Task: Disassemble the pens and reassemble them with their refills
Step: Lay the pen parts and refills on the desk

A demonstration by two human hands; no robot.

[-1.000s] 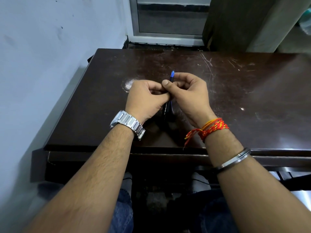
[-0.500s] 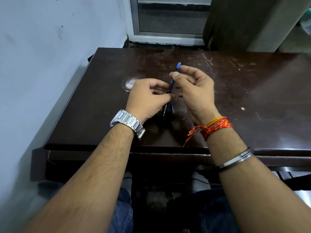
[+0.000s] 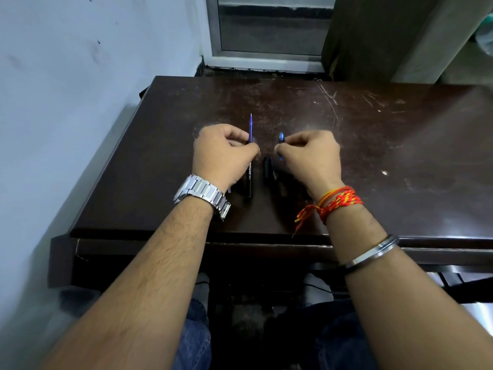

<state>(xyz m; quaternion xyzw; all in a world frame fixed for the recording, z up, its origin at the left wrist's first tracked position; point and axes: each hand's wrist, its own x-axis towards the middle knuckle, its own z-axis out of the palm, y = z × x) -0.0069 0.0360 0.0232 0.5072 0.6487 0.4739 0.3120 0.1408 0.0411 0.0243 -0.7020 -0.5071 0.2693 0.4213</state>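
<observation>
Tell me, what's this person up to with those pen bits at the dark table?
A person is taking a pen apart. The left hand holds the black barrel with the thin blue refill sticking out of its far end. The right hand has pulled away and pinches a small blue tip piece. Another black pen part lies on the wooden table between the hands.

Dark wooden desk [image 3: 373, 161], glossy but scratched and scuffed. Black pen barrel [image 3: 249, 180] of smooth plastic. Polished metal watch [image 3: 202, 193]; woven red-and-yellow thread wristband [image 3: 338, 200]; shiny metal bangle [image 3: 370, 253].
</observation>
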